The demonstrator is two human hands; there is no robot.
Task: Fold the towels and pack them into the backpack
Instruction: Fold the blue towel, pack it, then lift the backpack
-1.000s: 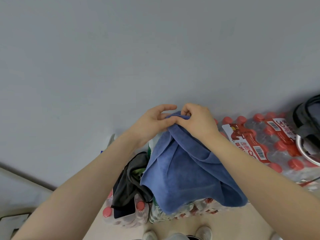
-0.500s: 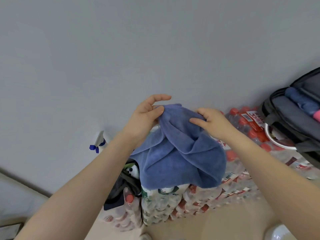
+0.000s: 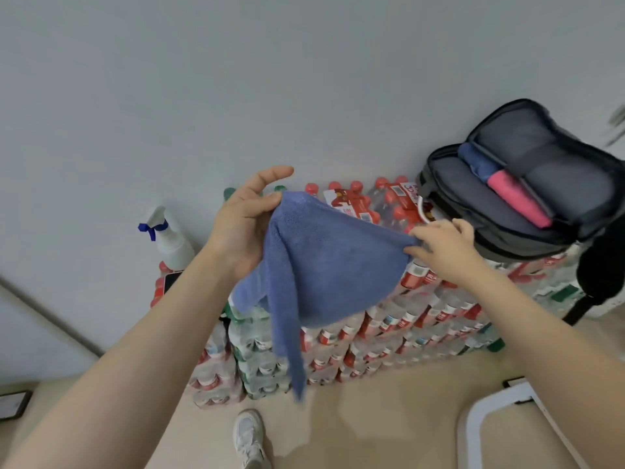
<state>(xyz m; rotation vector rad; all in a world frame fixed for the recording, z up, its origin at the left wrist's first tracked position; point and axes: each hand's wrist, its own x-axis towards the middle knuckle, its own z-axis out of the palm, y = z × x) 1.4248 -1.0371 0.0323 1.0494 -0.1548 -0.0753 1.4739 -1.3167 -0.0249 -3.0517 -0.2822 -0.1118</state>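
1. Step in hand, as a judgement: the fold has only begun. The blue towel [image 3: 324, 265] is held up in the air, spread between both hands, not yet folded.
2. Left hand [image 3: 243, 225]: thumb pinches the towel's top-left corner against the palm side; the forefinger sticks out straight above it. It is grasping the towel.
3. Right hand [image 3: 443, 245]: fingers curled, pinching the towel's right corner. Also grasping the towel.
4. Towel location: mid-air, centre of view, in front of the stacked bottle packs [image 3: 372, 336]. One long corner hangs down towards the floor [image 3: 372, 418]. It touches nothing but the hands, as far as can be seen.
5. Backpack [image 3: 527, 204]: lies unzipped on top of the bottle stack, far right. A rolled blue towel [image 3: 480, 162] and a rolled pink towel [image 3: 517, 199] already sit in its open compartment, so the task looks partly done.
6. Next move likely calls for bringing the two held corners together to halve the towel, keeping the edge taut so the hanging tail lines up, then carrying it right to the backpack.
7. Surface: no table visible. The shrink-wrapped, red-capped bottle stack serves as the shelf.
8. Room: plain grey wall [image 3: 236, 79], beige floor, spray bottle [image 3: 169, 235] on the stack at far left, white frame [image 3: 500, 407] near right, one white shoe [image 3: 248, 438] at the bottom.
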